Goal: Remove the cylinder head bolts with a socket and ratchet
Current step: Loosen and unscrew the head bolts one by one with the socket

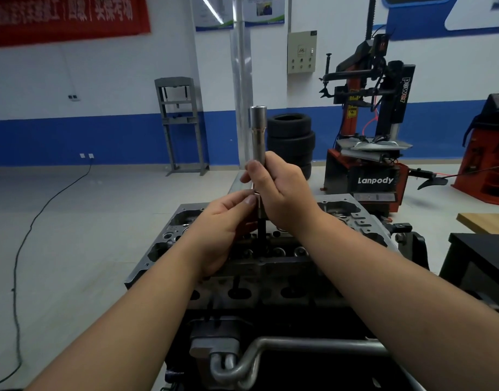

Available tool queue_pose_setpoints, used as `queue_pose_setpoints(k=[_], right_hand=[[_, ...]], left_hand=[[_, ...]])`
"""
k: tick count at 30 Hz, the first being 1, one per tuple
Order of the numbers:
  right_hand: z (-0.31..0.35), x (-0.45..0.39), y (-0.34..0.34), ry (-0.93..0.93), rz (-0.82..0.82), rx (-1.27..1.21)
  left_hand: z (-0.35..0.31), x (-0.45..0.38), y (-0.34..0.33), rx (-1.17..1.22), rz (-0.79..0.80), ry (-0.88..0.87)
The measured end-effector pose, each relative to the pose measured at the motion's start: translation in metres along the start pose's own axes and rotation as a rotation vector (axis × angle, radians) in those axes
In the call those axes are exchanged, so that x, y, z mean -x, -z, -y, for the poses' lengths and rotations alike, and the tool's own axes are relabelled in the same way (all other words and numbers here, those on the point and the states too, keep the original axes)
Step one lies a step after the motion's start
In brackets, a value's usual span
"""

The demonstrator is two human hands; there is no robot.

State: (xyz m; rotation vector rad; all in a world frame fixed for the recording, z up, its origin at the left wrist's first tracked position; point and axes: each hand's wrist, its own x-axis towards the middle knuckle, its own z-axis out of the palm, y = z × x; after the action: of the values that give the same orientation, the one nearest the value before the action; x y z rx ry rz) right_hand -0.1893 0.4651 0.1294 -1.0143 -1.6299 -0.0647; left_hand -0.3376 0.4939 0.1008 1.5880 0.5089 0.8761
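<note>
I hold a long silver socket upright above the cylinder head. My right hand grips the socket's lower shaft, its open end pointing up. My left hand pinches a small silver collar at the socket's bottom end, where a dark bolt shank hangs down toward the head. The grey cylinder head lies in front of me with valve parts and bolt holes showing between my forearms. No ratchet is in view.
A metal coolant pipe runs along the engine's near side. A dark bench stands at the right. Behind are stacked tyres, a red-black tyre changer, a grey press frame and a black cable on the floor.
</note>
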Motion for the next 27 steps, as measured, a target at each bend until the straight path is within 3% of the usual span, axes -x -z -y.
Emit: queue_pose_setpoints(k=[7,14,21,27], right_hand=[[0.0006,-0.0001,-0.0003,0.108,-0.037,0.042],[-0.0018,-0.0008,-0.0019,0.029,-0.002,0.022],[-0.0006,-0.0001,-0.0001,0.125,-0.011,0.102],[-0.0004,-0.0007,0.0007,0.09,-0.043,0.094]], left_hand=[[0.0005,0.0011,-0.0004,-0.008,-0.086,-0.045],[-0.0003,0.0003,-0.001,0.005,0.003,-0.003],[0.0043,-0.0003,0.0003,0.01,-0.106,-0.066],[0.0019,-0.0013,0.0005,0.045,-0.016,-0.006]])
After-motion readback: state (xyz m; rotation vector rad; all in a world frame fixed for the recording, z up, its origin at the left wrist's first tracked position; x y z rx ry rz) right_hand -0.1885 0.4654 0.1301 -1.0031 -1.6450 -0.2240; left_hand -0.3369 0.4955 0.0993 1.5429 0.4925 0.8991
